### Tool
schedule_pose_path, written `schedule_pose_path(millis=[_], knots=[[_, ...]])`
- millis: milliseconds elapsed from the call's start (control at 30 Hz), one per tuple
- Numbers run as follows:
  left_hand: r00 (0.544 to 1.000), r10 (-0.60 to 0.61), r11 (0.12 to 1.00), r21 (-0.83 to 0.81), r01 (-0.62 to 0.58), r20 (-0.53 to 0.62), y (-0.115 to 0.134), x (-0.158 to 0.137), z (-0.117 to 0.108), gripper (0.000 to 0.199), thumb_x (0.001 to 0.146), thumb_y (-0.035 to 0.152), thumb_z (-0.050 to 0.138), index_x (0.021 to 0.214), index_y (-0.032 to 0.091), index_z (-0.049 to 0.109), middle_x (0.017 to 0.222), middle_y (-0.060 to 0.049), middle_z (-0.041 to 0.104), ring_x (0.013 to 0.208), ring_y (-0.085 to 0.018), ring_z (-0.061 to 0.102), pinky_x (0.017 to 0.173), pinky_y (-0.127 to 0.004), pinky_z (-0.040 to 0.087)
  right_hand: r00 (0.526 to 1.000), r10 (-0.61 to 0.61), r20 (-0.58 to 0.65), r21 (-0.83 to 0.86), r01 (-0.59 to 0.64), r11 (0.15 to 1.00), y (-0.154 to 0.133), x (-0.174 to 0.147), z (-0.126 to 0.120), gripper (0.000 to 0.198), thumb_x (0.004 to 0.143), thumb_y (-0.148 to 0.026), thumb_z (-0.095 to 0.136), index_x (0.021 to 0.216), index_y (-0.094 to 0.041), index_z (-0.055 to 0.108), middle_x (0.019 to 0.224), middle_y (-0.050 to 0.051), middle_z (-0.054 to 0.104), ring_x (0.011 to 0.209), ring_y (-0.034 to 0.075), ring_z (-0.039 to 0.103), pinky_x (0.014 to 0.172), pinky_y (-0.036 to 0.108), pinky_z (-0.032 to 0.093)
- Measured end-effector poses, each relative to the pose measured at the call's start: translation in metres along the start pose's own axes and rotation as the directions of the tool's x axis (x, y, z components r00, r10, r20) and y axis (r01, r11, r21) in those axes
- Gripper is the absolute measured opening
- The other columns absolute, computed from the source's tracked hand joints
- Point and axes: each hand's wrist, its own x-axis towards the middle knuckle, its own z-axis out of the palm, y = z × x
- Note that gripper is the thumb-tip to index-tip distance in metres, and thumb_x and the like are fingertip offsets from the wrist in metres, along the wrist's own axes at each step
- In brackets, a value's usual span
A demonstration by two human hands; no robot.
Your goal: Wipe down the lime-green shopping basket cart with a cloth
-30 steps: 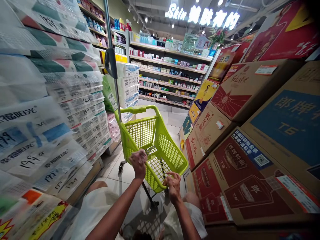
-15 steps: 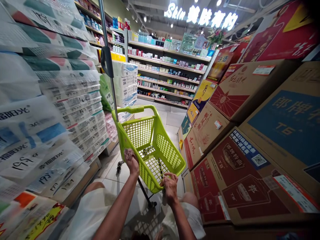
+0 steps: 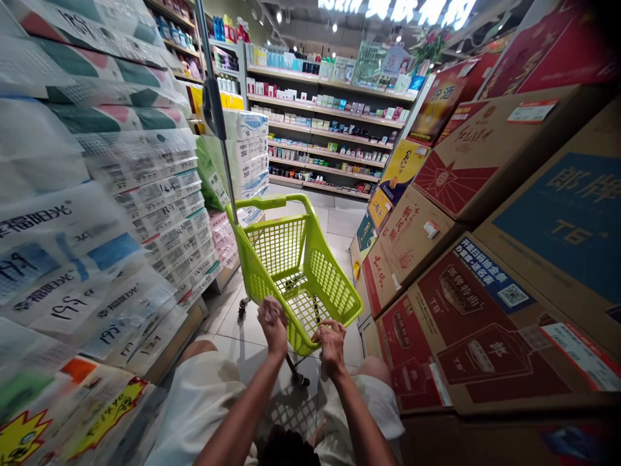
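Observation:
A lime-green shopping cart (image 3: 330, 262) with a latticed basket stands in front of me, its basket holding no goods. My left hand (image 3: 275, 333) is closed around a crumpled greyish-pink cloth (image 3: 272, 309), close to the left part of the basket's near rim. At the basket's near right corner, my right hand (image 3: 332, 344) has its fingers curled over the rim. A tall metal pole (image 3: 212, 103) with a dark grey clamp rises from the cart's far left corner.
Wrapped tissue packs (image 3: 145, 149) are stacked high along the left. Printed cartons (image 3: 466, 323) form a wall close on the right. Shelves of small boxes and bottles (image 3: 320, 129) stand across the far end, beyond the tiled floor (image 3: 334, 223).
My left hand, with the cloth, has moved right along the near rim. My right hand stays at the near corner. The view has tilted slightly down.

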Motion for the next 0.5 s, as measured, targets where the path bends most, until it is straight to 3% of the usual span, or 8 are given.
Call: schedule_pose_path(millis=[100,167,233,367,433,500], knots=[[0.996,0.037,0.998,-0.038,-0.041,-0.081,0.029,0.047,0.026,0.032,0.091,0.027,0.055,0.121,0.017,0.059,0.119,-0.012,0.068,0.118,-0.021,0.064,0.108,-0.036,0.049,1.0,-0.005,0.0,0.008,0.005,1.0,-0.003,0.0,0.003,0.064,0.108,-0.032,0.02,0.069,-0.026,0.07,0.08,0.001,0.071,0.112,0.022,0.06,0.108,0.04,0.03],[0.995,0.068,0.997,-0.019,-0.07,-0.067,0.028,0.048,0.026,0.031,0.088,0.024,0.055,0.118,0.016,0.061,0.125,-0.014,0.067,0.13,-0.024,0.059,0.118,-0.04,0.041,1.0,0.007,0.0,0.008,-0.007,1.0,-0.004,0.0,0.005,0.064,0.109,-0.032,0.02,0.069,-0.026,0.07,0.081,0.001,0.071,0.113,0.022,0.06,0.108,0.04,0.029],[0.998,0.063,0.998,0.025,-0.063,-0.013,0.008,0.019,0.011,0.03,0.086,0.026,0.057,0.115,0.018,0.062,0.124,-0.014,0.068,0.128,-0.025,0.061,0.118,-0.042,0.042,1.0,0.013,-0.002,-0.003,-0.013,1.0,-0.004,0.0,0.005,0.064,0.108,-0.032,0.02,0.069,-0.026,0.07,0.081,0.001,0.071,0.113,0.022,0.059,0.108,0.041,0.029],[0.973,0.077,0.99,0.099,-0.1,0.218,-0.04,-0.068,-0.032,0.034,0.083,0.033,0.063,0.114,0.021,0.062,0.111,-0.01,0.069,0.105,-0.024,0.069,0.099,-0.041,0.056,1.0,0.017,0.004,-0.006,-0.017,1.0,0.0,0.001,-0.001,0.065,0.108,-0.034,0.021,0.068,-0.026,0.071,0.082,0.003,0.071,0.113,0.024,0.059,0.109,0.042,0.028],[0.946,0.155,0.971,0.134,-0.199,0.286,-0.045,-0.092,-0.041,0.031,0.083,0.033,0.064,0.112,0.022,0.062,0.107,-0.009,0.067,0.102,-0.023,0.068,0.095,-0.04,0.057,1.0,0.017,0.023,-0.008,-0.016,1.0,0.001,0.0,-0.004,0.065,0.108,-0.034,0.02,0.069,-0.026,0.072,0.085,0.003,0.071,0.114,0.024,0.059,0.108,0.042,0.029],[0.914,0.264,0.929,0.173,-0.326,0.308,-0.034,-0.092,-0.036,0.026,0.086,0.031,0.06,0.111,0.023,0.063,0.107,-0.009,0.064,0.104,-0.024,0.065,0.095,-0.041,0.057,0.999,0.005,0.049,-0.012,-0.004,1.0,0.001,-0.001,-0.005,0.065,0.109,-0.034,0.019,0.073,-0.027,0.073,0.087,0.003,0.072,0.116,0.024,0.058,0.108,0.042,0.03]])
